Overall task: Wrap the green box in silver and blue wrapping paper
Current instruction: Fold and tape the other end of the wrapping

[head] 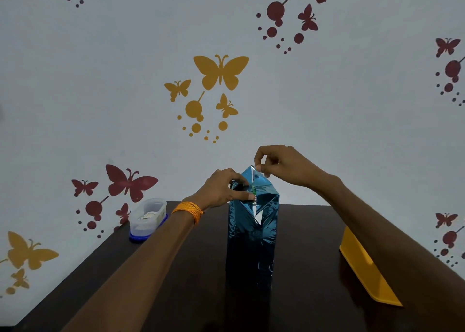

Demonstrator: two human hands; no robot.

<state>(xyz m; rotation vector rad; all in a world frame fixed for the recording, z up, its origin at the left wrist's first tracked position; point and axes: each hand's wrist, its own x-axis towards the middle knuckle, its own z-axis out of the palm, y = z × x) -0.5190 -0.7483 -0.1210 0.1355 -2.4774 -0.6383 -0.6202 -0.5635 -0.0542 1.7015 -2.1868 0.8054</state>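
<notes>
Standing by the worktop (156,294): the green box (254,190) is upright at its centre. Its long sides are already sheathed in the wrapping paper (251,246), blue side out, w/ the silver lining peeping at the folds near the top. So the body wrap looks done. Only a sliver of green shows, at the open top end. Can't tell whether the bottom end is closed, as it sits on the worktop.

The work now is the top end. The left hand (224,189), w/ an orange thread band (188,211) at the wrist, comes in from 9 o'clock. Its grip is curled over the tucked-in side fold, thumb along the front, fingers over the upper edge, holding the paper against the box. The right hand (281,164) comes in from 3 o'clock. Its grip is closed, thumb & forefinger pinching the tip of the top flap (251,178), a triangle standing up at what looks like the 12 o'clock side, not yet folded down.

My guess is approx three-quarters through. Left to do: bring that flap down over the gap, crease it & fix it. The front seam below also gapes a bit, silver showing. No tape that I can make out.

Also here: a clear plastic tub (148,219) w/ a blue base at 10 o'clock of the box, well apart, contents unclear. A yellow tray-like piece (364,269) lies at 3–4 o'clock, also well apart.
</notes>
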